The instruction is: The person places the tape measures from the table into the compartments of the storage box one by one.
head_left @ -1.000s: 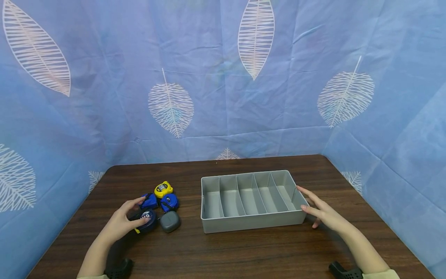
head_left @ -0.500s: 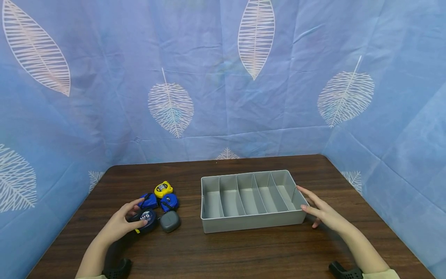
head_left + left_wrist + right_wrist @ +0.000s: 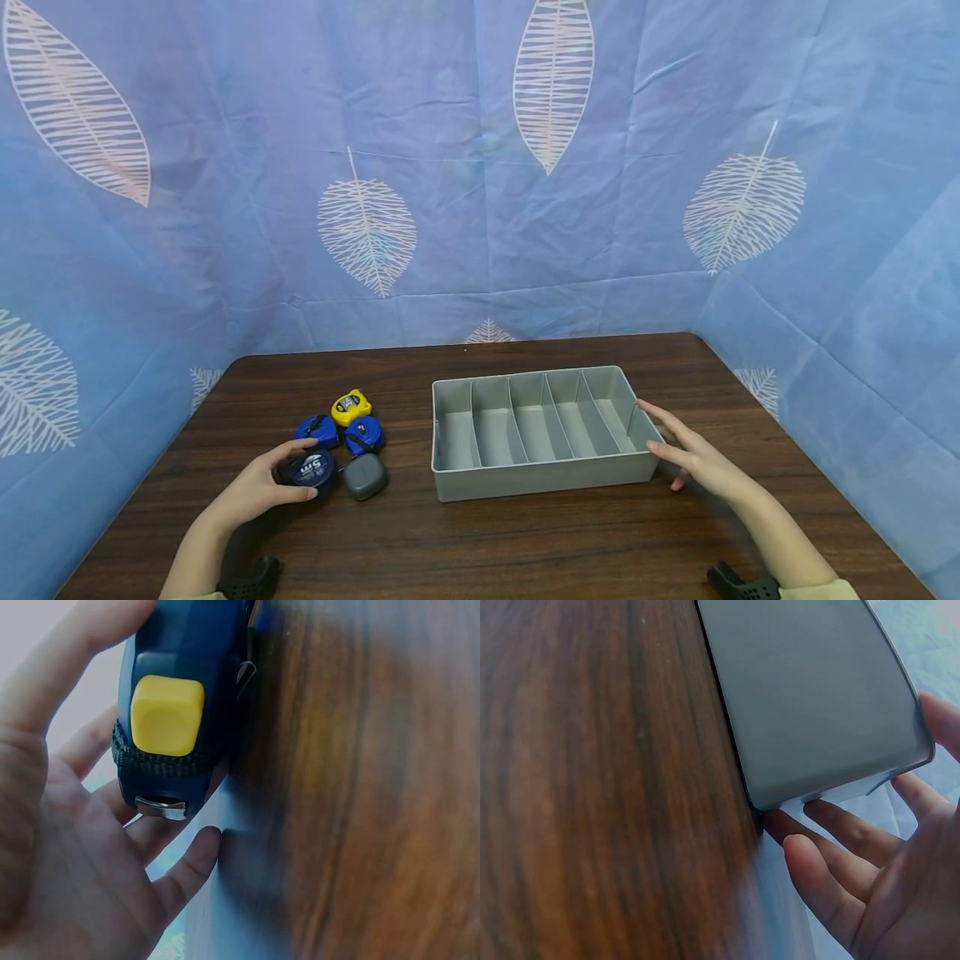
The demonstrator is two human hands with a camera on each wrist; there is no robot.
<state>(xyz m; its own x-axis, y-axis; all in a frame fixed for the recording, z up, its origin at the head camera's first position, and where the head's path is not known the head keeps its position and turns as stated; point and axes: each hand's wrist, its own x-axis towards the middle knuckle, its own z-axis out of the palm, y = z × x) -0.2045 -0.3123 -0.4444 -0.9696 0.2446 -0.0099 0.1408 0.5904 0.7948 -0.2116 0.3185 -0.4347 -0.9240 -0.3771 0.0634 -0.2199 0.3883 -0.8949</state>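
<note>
My left hand (image 3: pixel 251 487) grips a dark blue tape measure (image 3: pixel 315 469) with "5m" on its face, thumb on the near side and fingers on the far side. In the left wrist view, its yellow lock button (image 3: pixel 167 716) and metal end hook (image 3: pixel 161 808) face the palm. Several others lie close by: two blue tape measures (image 3: pixel 364 436), a yellow one (image 3: pixel 351 407) and a dark grey rounded one (image 3: pixel 365 476). My right hand (image 3: pixel 701 460) rests on the right end of a grey divided tray (image 3: pixel 543 482), thumb and extended fingertips touching its rim and end wall.
Both the tray and the tape measures stand on a dark wood-grain table (image 3: pixel 525 550). A blue cloth (image 3: pixel 450 208) with white leaf prints hangs behind the table and along its sides. The tray's compartments hold nothing.
My left fingertips have drawn back from the blue tape measure onto the dark blue one, which has turned so its "5m" label reads differently. The right hand and tray have not moved.
</note>
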